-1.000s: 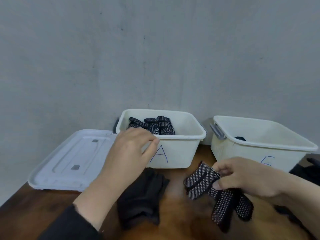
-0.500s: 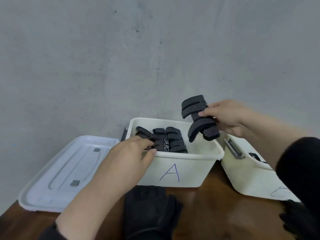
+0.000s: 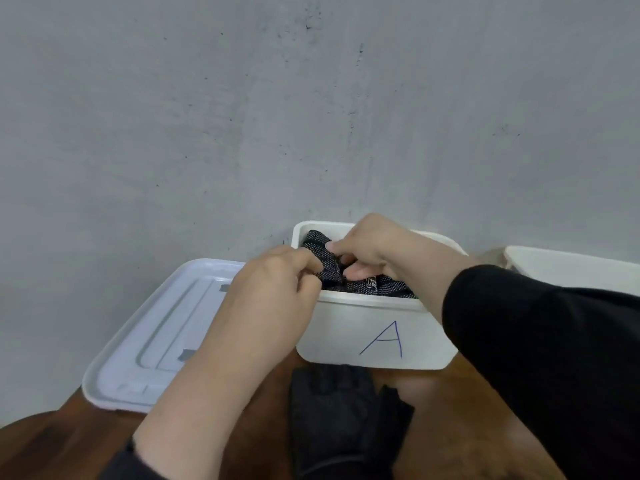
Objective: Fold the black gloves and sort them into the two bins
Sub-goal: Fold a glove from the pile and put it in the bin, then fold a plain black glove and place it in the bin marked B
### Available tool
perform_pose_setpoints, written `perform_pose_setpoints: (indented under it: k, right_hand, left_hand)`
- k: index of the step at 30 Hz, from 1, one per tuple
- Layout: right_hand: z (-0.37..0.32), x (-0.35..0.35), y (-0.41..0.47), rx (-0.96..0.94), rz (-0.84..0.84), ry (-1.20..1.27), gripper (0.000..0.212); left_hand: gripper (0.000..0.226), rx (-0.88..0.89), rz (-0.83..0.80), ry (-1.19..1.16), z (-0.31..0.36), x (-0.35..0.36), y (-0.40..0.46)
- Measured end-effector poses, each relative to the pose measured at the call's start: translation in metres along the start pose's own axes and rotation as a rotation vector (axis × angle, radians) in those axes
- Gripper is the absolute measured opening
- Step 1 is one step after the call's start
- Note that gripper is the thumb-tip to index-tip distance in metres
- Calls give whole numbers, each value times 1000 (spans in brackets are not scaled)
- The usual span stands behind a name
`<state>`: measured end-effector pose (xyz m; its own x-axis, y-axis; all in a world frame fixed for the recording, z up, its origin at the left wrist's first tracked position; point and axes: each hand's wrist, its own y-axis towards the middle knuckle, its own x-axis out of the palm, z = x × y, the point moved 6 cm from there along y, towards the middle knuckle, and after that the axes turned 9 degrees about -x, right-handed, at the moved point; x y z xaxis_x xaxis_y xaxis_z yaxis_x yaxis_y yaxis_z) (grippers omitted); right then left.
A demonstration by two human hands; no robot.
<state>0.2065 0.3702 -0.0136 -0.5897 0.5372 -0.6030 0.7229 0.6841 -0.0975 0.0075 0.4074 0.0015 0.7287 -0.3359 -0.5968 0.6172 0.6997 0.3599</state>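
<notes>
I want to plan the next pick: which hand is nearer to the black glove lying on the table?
Left, though only slightly. The left hand is above-left of the black glove, at the bin's near rim; the right hand reaches deeper inside.

bins (image 3: 377, 336): 2 | lid (image 3: 145, 344): 1 | glove on table (image 3: 341, 417): 1 | hands (image 3: 277, 289): 2

White lid (image 3: 149, 344) lies on wooden table (image 3: 62, 445).
</notes>
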Motion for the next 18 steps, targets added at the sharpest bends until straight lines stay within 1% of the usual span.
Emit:
perform_pose_setpoints:
  k: [2,5,7,10,13,15,18]
  right_hand:
    - [2,3,4,-39,30,-87,41]
    - [-2,0,2,-144,12,-112,31]
    - [-3,-7,-3,-191,31,-131,25]
    - [-5,-24,-17,-278,155,-81,25]
    - [-2,-44,-51,-429,324,-17,25]
    - [9,-55,-82,-502,411,35,24]
    - [42,-63,-130,-533,479,38,23]
  left_hand:
    - [23,-1,-6,2,-2,1,0]
    - [24,-4,-7,9,-3,0,1]
    - [23,-13,-6,19,-3,-1,2]
    - [23,-13,3,35,-4,-2,2]
    - [23,5,34,65,-2,-1,-1]
    - [23,64,80,58,6,2,-9]
    - [21,181,104,-19,30,13,-29]
